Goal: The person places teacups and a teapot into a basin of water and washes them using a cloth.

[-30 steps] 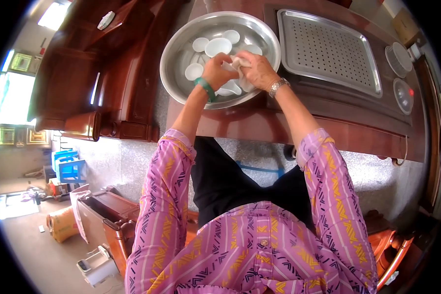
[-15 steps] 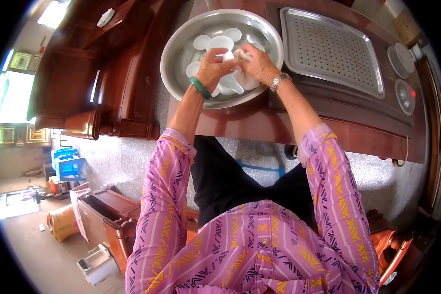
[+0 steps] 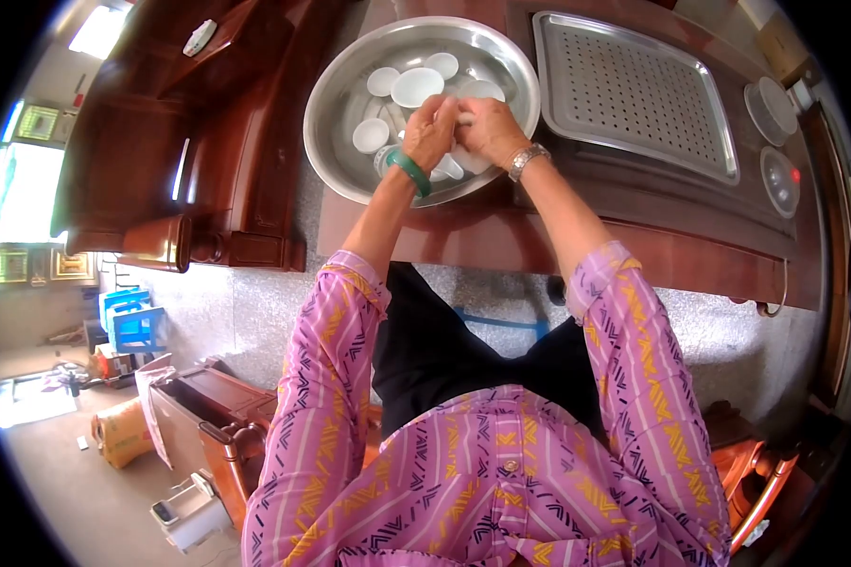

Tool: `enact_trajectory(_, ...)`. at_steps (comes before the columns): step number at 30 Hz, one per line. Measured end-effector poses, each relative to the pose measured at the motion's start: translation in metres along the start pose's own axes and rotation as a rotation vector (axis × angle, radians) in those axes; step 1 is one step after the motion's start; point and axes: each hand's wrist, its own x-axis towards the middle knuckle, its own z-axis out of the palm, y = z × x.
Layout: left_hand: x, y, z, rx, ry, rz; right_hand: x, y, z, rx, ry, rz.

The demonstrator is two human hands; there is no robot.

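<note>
Over a wide steel basin [image 3: 326,142], my left hand [image 3: 430,132] and my right hand [image 3: 492,130] meet with fingers curled together. A pale wet cloth [image 3: 471,161] hangs under my right hand, which grips it. What my left fingers close on is hidden behind them. Around the hands in the basin sit a white bowl [image 3: 418,87] and several small white cups [image 3: 370,135]. A white spoon [image 3: 450,167] lies just below the hands, partly covered.
To the right on the wooden table [image 3: 624,227] lies a perforated steel tray [image 3: 633,94]. Beyond it stand a stack of white dishes [image 3: 771,111] and a clear round lid-like piece [image 3: 781,181]. Dark wooden furniture [image 3: 246,142] is at the left.
My hands have drawn together, the left moving right toward the other. A white piece seen between them before is now hidden. The view has shifted slightly.
</note>
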Motion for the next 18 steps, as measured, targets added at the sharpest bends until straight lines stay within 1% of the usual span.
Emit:
enact_trajectory(1, 0.000, -0.003, -0.002, -0.016, 0.022, 0.024, 0.000, -0.001, -0.001, 0.084, -0.090, -0.020)
enact_trajectory(2, 0.000, -0.002, -0.005, -0.015, 0.025, 0.024, 0.000, -0.002, -0.002, 0.085, -0.092, -0.022)
enact_trajectory(4, 0.002, -0.001, -0.008, -0.062, 0.039, -0.040, 0.001, -0.002, -0.007, 0.270, -0.072, 0.047)
enact_trajectory(5, 0.002, -0.002, -0.004, -0.065, 0.041, -0.039, 0.004, -0.001, -0.002, 0.214, 0.080, 0.015)
enact_trajectory(6, 0.002, -0.003, 0.002, -0.118, 0.025, -0.049, 0.005, 0.002, -0.001, 0.214, 0.080, 0.012)
enact_trajectory(8, 0.002, -0.002, 0.004, -0.164, 0.005, -0.060, 0.005, 0.002, 0.004, 0.054, 0.289, 0.043)
enact_trajectory(10, 0.002, 0.000, 0.006, -0.142, 0.014, -0.038, 0.003, -0.002, 0.006, 0.020, 0.299, 0.077)
enact_trajectory(12, 0.002, -0.001, 0.003, -0.107, 0.036, -0.037, 0.000, -0.005, 0.007, -0.089, 0.163, 0.054)
enact_trajectory(13, 0.002, -0.002, 0.000, -0.103, 0.040, -0.061, 0.000, -0.005, 0.005, -0.093, 0.096, 0.040)
enact_trajectory(14, 0.001, -0.003, -0.004, -0.099, 0.046, -0.086, 0.000, -0.003, 0.005, -0.091, 0.094, 0.038)
enact_trajectory(16, 0.003, -0.006, -0.012, -0.139, 0.035, -0.081, 0.002, 0.002, 0.000, 0.101, -0.065, -0.037)
enact_trajectory(17, 0.004, -0.006, -0.014, -0.182, 0.043, -0.136, 0.004, 0.000, -0.006, 0.136, -0.233, 0.080)
enact_trajectory(18, 0.005, -0.005, -0.015, -0.223, 0.050, -0.192, 0.005, -0.002, -0.008, 0.134, -0.232, 0.078)
